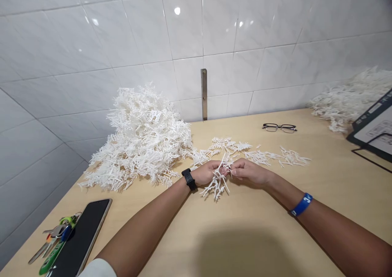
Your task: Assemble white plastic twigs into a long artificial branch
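1. A pale tiled wall (pixel 183 32) backs a light wood-toned table (pixel 306 211), scattered with slender white pieces (pixel 260 157).
2. Between two bare hands at the table's centre, a white branched cluster (pixel 217 185) spreads below the fingers toward the wearer, its long axis slanting from upper right to lower left. The left hand (pixel 206 173) is nearer its bulk.
3. The left hand's fingers pinch the cluster; the right hand's (pixel 251 172) fingertips draw together at its right edge, though whether they grip a twig cannot be told.
4. The cluster looks like matte plastic, thin and forked like coral. A bristly heap (pixel 143 138) of similar forms rises beyond the left hand.
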`<state>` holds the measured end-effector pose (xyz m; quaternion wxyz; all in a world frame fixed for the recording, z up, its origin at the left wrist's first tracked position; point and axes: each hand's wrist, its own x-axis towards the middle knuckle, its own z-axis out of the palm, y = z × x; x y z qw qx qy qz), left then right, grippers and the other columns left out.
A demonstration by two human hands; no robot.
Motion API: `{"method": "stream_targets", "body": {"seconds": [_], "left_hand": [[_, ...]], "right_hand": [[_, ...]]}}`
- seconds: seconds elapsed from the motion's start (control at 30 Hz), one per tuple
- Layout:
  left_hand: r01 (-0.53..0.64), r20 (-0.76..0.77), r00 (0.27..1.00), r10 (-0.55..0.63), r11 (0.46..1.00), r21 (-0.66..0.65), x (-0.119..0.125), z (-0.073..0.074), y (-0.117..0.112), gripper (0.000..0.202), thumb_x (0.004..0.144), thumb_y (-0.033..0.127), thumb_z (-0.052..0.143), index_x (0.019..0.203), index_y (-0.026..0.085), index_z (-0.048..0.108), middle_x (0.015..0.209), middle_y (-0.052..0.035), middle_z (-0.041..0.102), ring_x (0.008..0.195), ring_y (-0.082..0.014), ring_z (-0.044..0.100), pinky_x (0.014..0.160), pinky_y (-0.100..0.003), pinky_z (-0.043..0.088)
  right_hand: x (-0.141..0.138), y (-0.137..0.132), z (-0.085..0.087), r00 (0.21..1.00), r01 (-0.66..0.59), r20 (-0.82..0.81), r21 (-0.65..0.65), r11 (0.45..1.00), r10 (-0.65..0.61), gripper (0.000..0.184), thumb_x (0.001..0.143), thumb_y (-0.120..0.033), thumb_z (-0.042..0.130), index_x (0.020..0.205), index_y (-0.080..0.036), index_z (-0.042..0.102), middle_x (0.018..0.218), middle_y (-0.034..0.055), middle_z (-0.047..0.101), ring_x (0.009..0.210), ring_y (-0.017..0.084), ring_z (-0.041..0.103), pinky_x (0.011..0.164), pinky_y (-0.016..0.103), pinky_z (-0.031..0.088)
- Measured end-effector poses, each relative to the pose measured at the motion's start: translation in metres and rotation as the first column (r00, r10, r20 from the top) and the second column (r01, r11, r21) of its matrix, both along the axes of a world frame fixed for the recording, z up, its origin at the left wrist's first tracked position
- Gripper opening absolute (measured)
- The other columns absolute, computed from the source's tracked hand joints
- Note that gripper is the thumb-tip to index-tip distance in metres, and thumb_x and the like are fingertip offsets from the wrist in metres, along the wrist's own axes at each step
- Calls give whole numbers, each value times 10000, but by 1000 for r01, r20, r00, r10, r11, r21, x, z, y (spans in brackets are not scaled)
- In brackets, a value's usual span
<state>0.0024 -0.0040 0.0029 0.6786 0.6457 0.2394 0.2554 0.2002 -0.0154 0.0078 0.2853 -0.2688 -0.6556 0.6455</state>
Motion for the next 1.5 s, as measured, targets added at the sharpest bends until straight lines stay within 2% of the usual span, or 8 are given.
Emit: {"method": "stream_targets", "body": {"seconds": [0.13, 0.3, 0.47, 0.63, 0.73, 0.9, 1.2, 1.5], "left_hand": [[-25, 40, 999, 29, 993, -111, 2, -1, -1, 548, 657, 635, 717, 658, 146, 470, 577, 45, 425, 492, -48, 340, 500, -225, 271], [-42, 59, 997, 53, 982, -187, 4, 1, -2, 503, 673, 577, 738, 714, 140, 493, 612, 38, 441, 519, -55, 370, 521, -227, 285], [-55, 83, 994, 72, 980, -191, 6, 6, -5, 443, 728, 532, 700, 706, 134, 506, 581, 39, 434, 507, -58, 369, 516, -230, 286], [-80, 65, 993, 96, 974, -212, 7, 9, -6, 350, 780, 458, 629, 690, 140, 515, 546, 34, 446, 474, -64, 364, 484, -225, 272], [-99, 74, 990, 119, 969, -225, 7, 9, -6, 328, 782, 437, 617, 685, 149, 495, 530, 45, 428, 459, -63, 355, 474, -221, 269], [-108, 67, 990, 128, 964, -244, 7, 11, -4, 355, 771, 439, 640, 657, 151, 467, 526, 56, 399, 455, -52, 332, 473, -214, 255], [-138, 104, 980, 171, 954, -268, 7, 13, -6, 385, 724, 444, 707, 680, 152, 461, 540, 63, 389, 472, -52, 321, 478, -215, 249], [-192, 120, 967, 223, 956, -224, 9, 7, -5, 424, 702, 500, 716, 658, 136, 503, 585, 34, 456, 515, -56, 353, 514, -216, 275]], "right_hand": [[6, 1, 14, 988, 149, -67, 116, 982, -142, 519, 810, -576, 585, 522, -202, 371, 529, -39, 347, 522, 108, 313, 540, 283, 276], [21, 11, 21, 902, 245, 262, 344, 907, -343, 517, 828, -544, 558, 527, -206, 305, 545, -49, 254, 527, 94, 223, 516, 271, 183], [22, 16, 11, 772, 343, 370, 442, 828, -517, 539, 839, -516, 552, 563, -213, 202, 562, -51, 177, 526, 84, 176, 508, 277, 138], [12, 7, 15, 844, 271, 308, 462, 845, -439, 470, 895, -484, 493, 549, -192, 367, 543, -33, 328, 530, 102, 302, 523, 265, 241], [7, 1, 18, 896, 210, 260, 467, 859, -361, 407, 930, -450, 444, 639, -173, 505, 620, 1, 479, 613, 134, 428, 594, 270, 326], [2, -3, 16, 906, 199, 258, 441, 875, -336, 304, 904, -436, 519, 836, -160, 626, 744, 22, 573, 689, 152, 474, 627, 270, 349], [-5, -4, 8, 899, 319, 171, 375, 870, -403, 268, 873, -403, 580, 748, -171, 532, 675, -24, 478, 637, 123, 412, 577, 252, 301], [-5, -5, 8, 906, 267, 206, 399, 877, -370, 390, 897, -422, 537, 609, -173, 453, 592, -40, 368, 573, 104, 332, 541, 257, 246]]}}
